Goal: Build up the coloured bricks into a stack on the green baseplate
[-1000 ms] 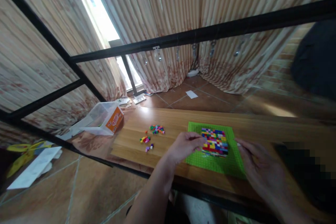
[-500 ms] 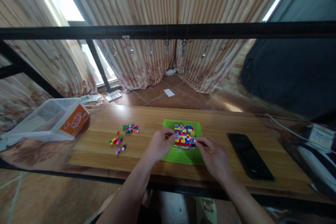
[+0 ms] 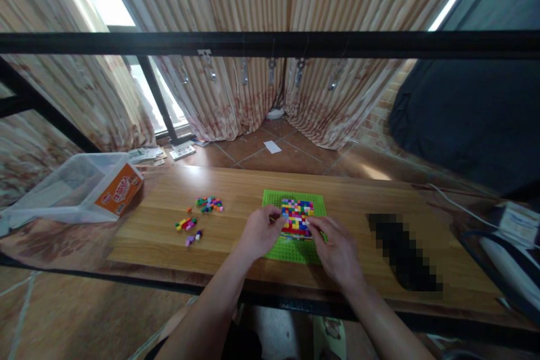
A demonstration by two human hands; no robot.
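A multicoloured block of small toy building bricks [image 3: 297, 209] stands on a green studded baseplate [image 3: 291, 252] on the wooden table. At its left side is my left hand [image 3: 260, 232], thumb and forefinger brought together against the bricks. From the right my right hand [image 3: 337, 247] reaches over the block's right edge with its fingertips pinched. Whatever lies between the fingertips of either hand is too small or hidden to make out. Loose bricks lie left of my hands: a mixed pile [image 3: 210, 204], a yellow and pink group [image 3: 186, 224] and a few purple and white ones [image 3: 194, 238].
A dark, pixelated flat object [image 3: 403, 250] lies on the table [image 3: 244, 185] to the right. On the left is a clear plastic bin [image 3: 80, 180] with an orange label. A black rail [image 3: 270, 44] crosses above the table's far side, before curtains [image 3: 236, 0].
My right hand has moved left, its fingertips now over the block's right part. My left hand has shifted slightly right. The view has tilted a little.
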